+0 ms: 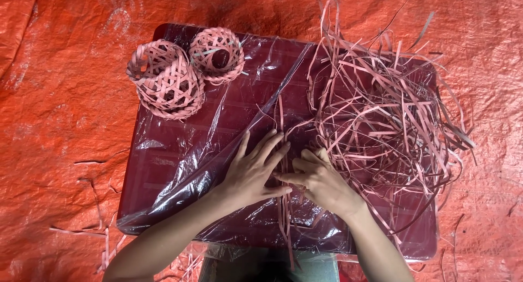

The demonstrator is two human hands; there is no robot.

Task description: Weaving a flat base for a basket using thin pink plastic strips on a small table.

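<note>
My left hand (252,170) lies flat with fingers spread on the clear plastic sheet that covers a dark red table (163,173). My right hand (320,179) sits just beside it, fingers curled onto a few pink strips (284,205) that run down toward the table's near edge. A big loose tangle of pink strips (381,113) fills the right half of the table. Three small woven pink baskets sit at the far left corner: one at the back left (153,58), one in front lying on its side (173,89), one to the right (217,54).
The table stands on an orange tarpaulin (54,124). Stray strips lie on the tarpaulin at the lower left (103,244) and spill over the table's right edge (457,135).
</note>
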